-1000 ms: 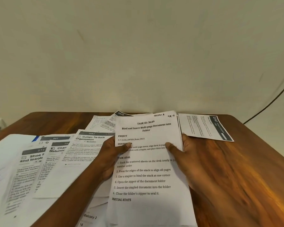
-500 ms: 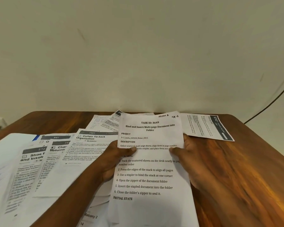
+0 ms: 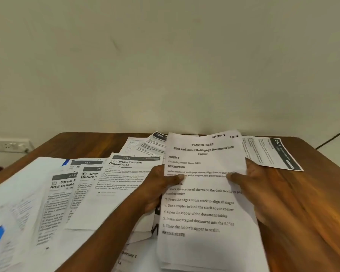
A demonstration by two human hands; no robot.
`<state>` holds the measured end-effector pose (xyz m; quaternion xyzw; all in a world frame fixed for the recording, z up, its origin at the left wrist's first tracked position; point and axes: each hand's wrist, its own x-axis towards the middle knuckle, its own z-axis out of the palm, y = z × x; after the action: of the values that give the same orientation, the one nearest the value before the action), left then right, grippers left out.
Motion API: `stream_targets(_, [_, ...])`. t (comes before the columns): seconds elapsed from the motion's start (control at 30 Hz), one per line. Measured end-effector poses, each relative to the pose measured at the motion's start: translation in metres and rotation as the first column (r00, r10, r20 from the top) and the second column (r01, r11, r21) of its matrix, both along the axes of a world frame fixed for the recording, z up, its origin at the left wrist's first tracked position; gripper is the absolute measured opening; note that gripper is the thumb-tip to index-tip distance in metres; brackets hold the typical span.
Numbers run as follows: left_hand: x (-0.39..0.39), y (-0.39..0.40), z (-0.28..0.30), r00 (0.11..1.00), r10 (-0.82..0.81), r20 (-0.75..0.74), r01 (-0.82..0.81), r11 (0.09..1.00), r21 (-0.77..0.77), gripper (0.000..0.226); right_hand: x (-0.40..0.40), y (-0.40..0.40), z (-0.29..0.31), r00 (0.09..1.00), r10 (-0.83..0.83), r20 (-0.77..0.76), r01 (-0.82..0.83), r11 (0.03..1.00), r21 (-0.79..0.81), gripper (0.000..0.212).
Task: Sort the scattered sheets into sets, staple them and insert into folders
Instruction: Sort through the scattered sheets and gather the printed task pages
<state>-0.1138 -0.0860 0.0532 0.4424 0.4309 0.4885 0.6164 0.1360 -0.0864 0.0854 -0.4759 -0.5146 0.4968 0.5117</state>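
Note:
I hold a stack of white sheets [image 3: 204, 209] headed "TASK ID: 3649" upright over the wooden table [image 3: 302, 222], its bottom edge near me. My left hand [image 3: 155, 187] grips the stack's left edge, thumb on the front page. My right hand [image 3: 249, 185] grips the right edge, thumb also on the front. Scattered printed sheets [image 3: 124, 173] lie fanned out to the left, among them "Curtain Tie-back Organization" and "Shoe". One sheet numbered 2747 [image 3: 271, 154] lies turned sideways at the back right. No stapler or folder is in view.
A white paper with blue markings [image 3: 12, 193] covers the table's left side. More sheets [image 3: 143, 144] lie at the back by the wall. A white socket strip [image 3: 8, 145] is on the wall at left, a black cable [image 3: 334, 138] at right. Bare wood shows right of my hands.
The stack has shifted slightly right and away from me between my hands. Both thumbs keep their hold on its edges.

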Motion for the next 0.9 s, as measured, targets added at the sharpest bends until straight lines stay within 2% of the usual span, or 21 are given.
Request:
stream_targets(0.1, [0.001, 0.0, -0.002, 1.0, 0.013, -0.026, -0.012, 1.0, 0.021, 0.039, 0.008, 0.0, 0.005, 0.999, 0.002, -0.035, -0.003, 0.999, -0.033, 0.038])
stream_targets(0.27, [0.009, -0.005, 0.003, 0.996, 0.051, -0.07, -0.045, 0.996, 0.073, 0.044, 0.003, -0.003, 0.005, 0.991, 0.09, -0.1, -0.097, 0.993, -0.07, 0.041])
stream_targets(0.4, [-0.01, -0.004, 0.025, 0.988, 0.099, -0.118, -0.086, 0.99, 0.11, 0.033, -0.004, -0.008, 0.008, 0.985, 0.083, -0.148, -0.095, 0.993, -0.074, 0.021])
stream_targets(0.43, [-0.017, -0.005, 0.033, 0.986, 0.109, -0.127, -0.092, 0.987, 0.128, 0.031, -0.007, -0.009, 0.009, 0.99, 0.049, -0.13, -0.058, 0.996, -0.071, 0.019])
stream_targets(0.57, [-0.062, -0.017, 0.056, 0.969, 0.217, -0.121, -0.191, 0.962, 0.196, 0.025, -0.018, -0.014, 0.013, 1.0, 0.014, 0.006, -0.014, 0.997, -0.072, 0.034])
stream_targets(0.63, [-0.088, -0.027, 0.058, 0.953, 0.27, -0.14, -0.24, 0.95, 0.202, 0.026, -0.024, -0.02, 0.012, 0.977, 0.075, 0.199, -0.07, 0.997, -0.031, 0.03])
stream_targets(0.67, [-0.103, -0.035, 0.059, 0.941, 0.298, -0.164, -0.264, 0.944, 0.199, 0.027, -0.027, -0.024, 0.011, 0.932, 0.1, 0.348, -0.108, 0.994, 0.004, 0.025])
stream_targets(0.7, [-0.118, -0.044, 0.056, 0.926, 0.315, -0.208, -0.278, 0.941, 0.191, 0.028, -0.028, -0.028, 0.008, 0.85, 0.118, 0.513, -0.152, 0.988, 0.024, 0.031])
stream_targets(0.77, [-0.143, -0.062, 0.046, 0.883, 0.327, -0.337, -0.29, 0.944, 0.156, 0.026, -0.031, -0.03, -0.001, 0.601, 0.157, 0.784, -0.243, 0.97, -0.008, 0.072])
stream_targets(0.83, [-0.165, -0.081, 0.032, 0.825, 0.339, -0.453, -0.327, 0.939, 0.107, 0.025, -0.033, -0.031, -0.011, 0.379, 0.183, 0.907, -0.287, 0.955, -0.073, 0.111])
stream_targets(0.9, [-0.179, -0.099, 0.02, 0.846, 0.339, -0.412, -0.361, 0.932, 0.024, 0.04, -0.036, -0.031, -0.017, 0.241, 0.154, 0.958, -0.296, 0.952, -0.079, 0.124])
